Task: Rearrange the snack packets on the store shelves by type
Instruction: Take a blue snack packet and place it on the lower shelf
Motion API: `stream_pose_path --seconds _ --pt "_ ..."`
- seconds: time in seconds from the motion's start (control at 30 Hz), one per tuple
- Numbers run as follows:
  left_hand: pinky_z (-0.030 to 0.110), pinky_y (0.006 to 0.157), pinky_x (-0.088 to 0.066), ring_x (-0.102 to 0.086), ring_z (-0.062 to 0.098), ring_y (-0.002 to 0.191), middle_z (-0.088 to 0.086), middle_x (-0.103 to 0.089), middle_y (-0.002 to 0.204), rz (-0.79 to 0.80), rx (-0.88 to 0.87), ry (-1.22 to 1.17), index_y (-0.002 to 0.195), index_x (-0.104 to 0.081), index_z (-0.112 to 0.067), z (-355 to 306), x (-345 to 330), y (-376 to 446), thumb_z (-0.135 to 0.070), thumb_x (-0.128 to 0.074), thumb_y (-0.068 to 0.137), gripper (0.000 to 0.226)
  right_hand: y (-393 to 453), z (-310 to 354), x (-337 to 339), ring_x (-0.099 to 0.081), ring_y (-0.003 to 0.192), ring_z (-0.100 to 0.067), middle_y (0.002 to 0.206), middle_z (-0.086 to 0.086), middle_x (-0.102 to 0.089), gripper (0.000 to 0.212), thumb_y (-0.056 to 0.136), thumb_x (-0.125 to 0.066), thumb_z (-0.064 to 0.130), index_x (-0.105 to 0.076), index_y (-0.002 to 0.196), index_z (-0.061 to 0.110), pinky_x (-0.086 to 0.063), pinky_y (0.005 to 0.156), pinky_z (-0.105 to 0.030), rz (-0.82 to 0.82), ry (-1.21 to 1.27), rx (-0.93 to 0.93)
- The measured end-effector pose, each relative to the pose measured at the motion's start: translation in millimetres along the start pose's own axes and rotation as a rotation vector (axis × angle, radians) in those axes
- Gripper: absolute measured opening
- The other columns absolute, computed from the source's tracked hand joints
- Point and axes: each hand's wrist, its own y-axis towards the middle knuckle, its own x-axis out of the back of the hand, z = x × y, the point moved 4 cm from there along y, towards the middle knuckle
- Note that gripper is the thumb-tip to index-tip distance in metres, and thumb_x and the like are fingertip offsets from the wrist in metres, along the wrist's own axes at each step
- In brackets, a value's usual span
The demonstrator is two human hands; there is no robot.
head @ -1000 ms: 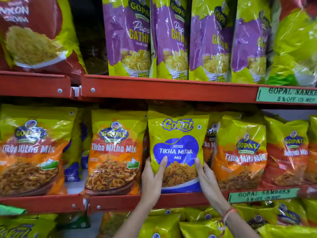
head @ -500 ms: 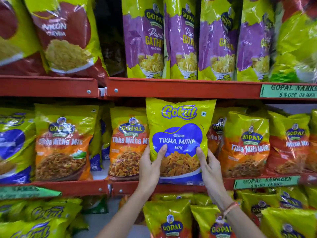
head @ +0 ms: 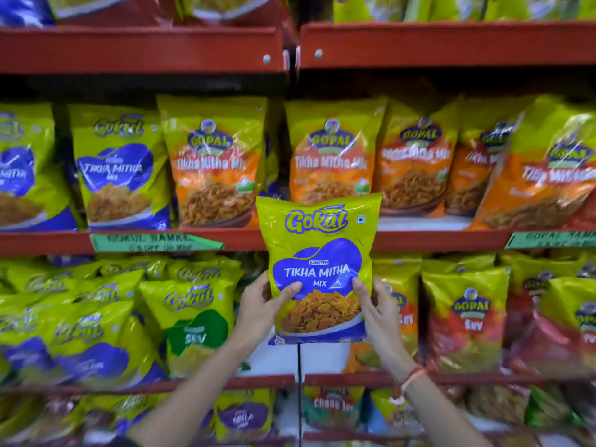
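Note:
A yellow-and-blue Gokul Tikha Mitha Mix packet (head: pixel 317 246) hangs upright in the air in front of the red shelf edge, off the shelf. My left hand (head: pixel 263 309) grips its lower left side and my right hand (head: pixel 379 312) grips its lower right side, thumbs on the front. Behind it on the middle shelf stand orange Gopal Tikha Mitha Mix packets (head: pixel 330 156). To the left on the same shelf stand matching Gokul Tikha Mitha Mix packets (head: pixel 117 169).
The red middle shelf (head: pixel 435 240) carries green price labels (head: pixel 154 242). Below are Gokul Sev packets (head: pixel 193 324) at left and red Gopal Sev packets (head: pixel 467 321) at right. A white gap (head: pixel 283 358) shows on the lower shelf behind the held packet.
Both hands have pulled the Gokul packet off the middle shelf, out and downward. The view has shifted down and left, bringing the Gokul packets at left and lower shelves into sight.

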Motion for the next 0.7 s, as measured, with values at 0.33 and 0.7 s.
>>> stream_pose_path --seconds 0.33,0.7 --pt "0.051 0.083 -0.057 -0.069 0.017 0.085 0.013 -0.078 0.096 0.026 0.406 0.248 0.086 -0.076 -0.019 158.1 42.4 -1.7 -0.051 -0.077 0.065 0.038 -14.0 -118.0 -62.8 -0.064 0.107 -0.029 0.112 -0.018 -0.071 0.093 0.074 -0.046 0.083 -0.066 0.113 0.001 -0.045 0.087 -0.027 0.083 -0.206 -0.404" --pt "0.048 0.102 -0.048 -0.060 0.037 0.117 0.021 -0.064 0.123 0.037 0.807 0.172 0.122 -0.058 0.003 254.8 42.9 29.4 -0.062 -0.057 0.080 0.077 23.2 -184.3 -85.2 -0.058 0.120 -0.041 0.125 -0.026 -0.063 0.056 0.103 -0.037 0.041 -0.065 0.110 -0.008 -0.046 0.100 -0.040 0.245 -0.438 -0.779"
